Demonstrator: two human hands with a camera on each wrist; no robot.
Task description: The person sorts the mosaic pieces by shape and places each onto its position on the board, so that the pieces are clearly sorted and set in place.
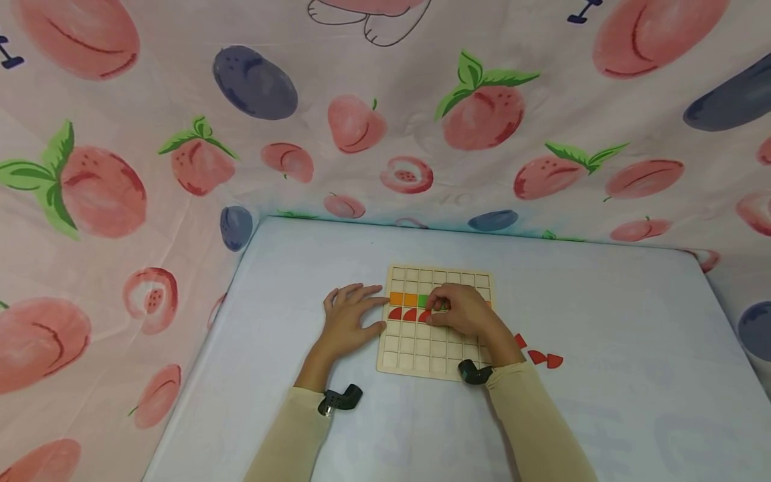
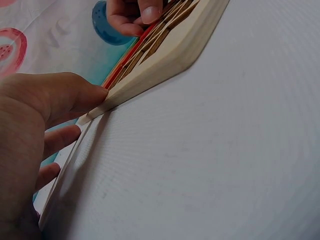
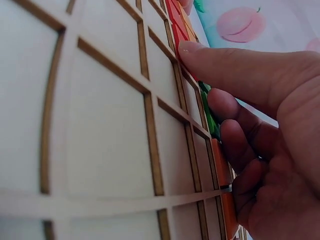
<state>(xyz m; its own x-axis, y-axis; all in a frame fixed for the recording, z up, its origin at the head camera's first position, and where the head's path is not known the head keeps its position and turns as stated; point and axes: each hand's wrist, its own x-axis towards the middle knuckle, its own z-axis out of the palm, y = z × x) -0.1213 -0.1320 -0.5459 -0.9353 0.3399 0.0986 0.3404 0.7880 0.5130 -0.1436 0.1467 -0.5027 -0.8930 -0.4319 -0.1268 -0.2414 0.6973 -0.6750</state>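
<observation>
A square wooden grid board [image 1: 407, 365] lies on the table. My left hand [image 1: 349, 323] is spread at its left side; the thumb touches the edge, as the left wrist view also shows. Over the board's middle, my right hand [image 1: 460, 309] pinches a red quarter-circle piece [image 1: 424, 316] at the third cell of a row, its other fingers curled. Two matching red pieces [image 1: 410, 314] sit in the cells left of it. One row farther back are orange squares [image 1: 396, 298] and a green piece [image 1: 423, 300]; my right hand hides part of this row.
Several loose red pieces [image 1: 554, 361] lie on the white tablecloth [image 1: 632, 335], right of the board near my right forearm. A fruit-print cloth [image 1: 409, 100] hangs behind the table and on its left. Each wrist wears a small black camera [image 1: 342, 397].
</observation>
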